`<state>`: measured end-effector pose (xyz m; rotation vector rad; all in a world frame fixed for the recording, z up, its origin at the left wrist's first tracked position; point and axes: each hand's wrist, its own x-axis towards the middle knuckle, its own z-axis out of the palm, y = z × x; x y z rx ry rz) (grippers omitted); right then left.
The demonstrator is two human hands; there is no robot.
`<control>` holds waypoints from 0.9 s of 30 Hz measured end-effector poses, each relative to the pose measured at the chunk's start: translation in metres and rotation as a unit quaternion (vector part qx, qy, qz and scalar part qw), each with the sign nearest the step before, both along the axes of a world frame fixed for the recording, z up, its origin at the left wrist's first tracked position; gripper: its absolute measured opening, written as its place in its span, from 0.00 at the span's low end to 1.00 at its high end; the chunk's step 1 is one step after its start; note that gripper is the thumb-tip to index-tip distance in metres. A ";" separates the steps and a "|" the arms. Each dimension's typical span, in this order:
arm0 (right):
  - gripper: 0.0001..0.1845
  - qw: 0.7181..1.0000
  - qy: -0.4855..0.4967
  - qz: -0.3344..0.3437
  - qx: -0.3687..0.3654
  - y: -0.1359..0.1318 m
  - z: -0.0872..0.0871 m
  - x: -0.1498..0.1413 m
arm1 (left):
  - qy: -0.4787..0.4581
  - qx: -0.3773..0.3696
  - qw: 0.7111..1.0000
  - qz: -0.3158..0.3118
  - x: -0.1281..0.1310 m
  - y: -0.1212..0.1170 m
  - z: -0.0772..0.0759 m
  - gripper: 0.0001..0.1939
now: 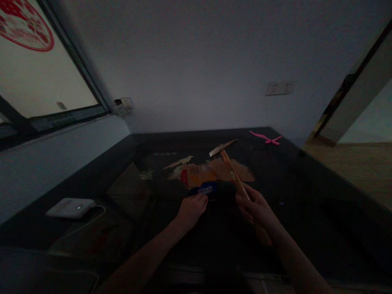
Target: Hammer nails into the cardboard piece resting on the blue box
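My right hand (255, 206) is closed around the wooden handle of a hammer (234, 173). The hammer slants up and away, and its narrow metal head is at the far end, above the far side of a crinkled food packet (199, 173). This packet is orange-brown with a red patch, some lettering and a blue near edge; its exact contents cannot be made out. At that blue edge, my left hand (192, 208) rests with fingers curled down on the packet. A thin pale line shows just right of the left fingers, too small to name.
The dark glossy table (128, 228) has a gold bird print and reaches the wall. At left lies a white device (72, 207) with a cable. A pink ribbon (269, 140) lies at the far right corner. Sockets (279, 88) are on the wall; a window is at upper left.
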<state>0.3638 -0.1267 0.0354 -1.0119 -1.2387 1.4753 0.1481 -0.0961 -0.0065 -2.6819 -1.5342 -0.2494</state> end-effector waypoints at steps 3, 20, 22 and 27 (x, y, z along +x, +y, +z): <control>0.33 1.000 -0.006 -0.001 -0.004 0.001 -0.001 0.001 | -0.007 0.005 1.000 -0.007 -0.001 0.001 -0.004 0.09; 0.34 1.000 -0.001 -0.002 -0.004 0.000 -0.002 -0.002 | -0.266 -0.029 0.963 -0.037 -0.006 0.000 -0.005 0.07; 0.34 1.000 0.000 -0.002 -0.001 0.000 -0.001 -0.002 | -0.297 -0.033 0.953 -0.048 -0.005 0.000 -0.004 0.06; 0.35 1.000 -0.012 -0.005 -0.006 0.001 -0.001 -0.002 | -0.380 -0.073 0.921 -0.057 -0.003 0.000 -0.005 0.05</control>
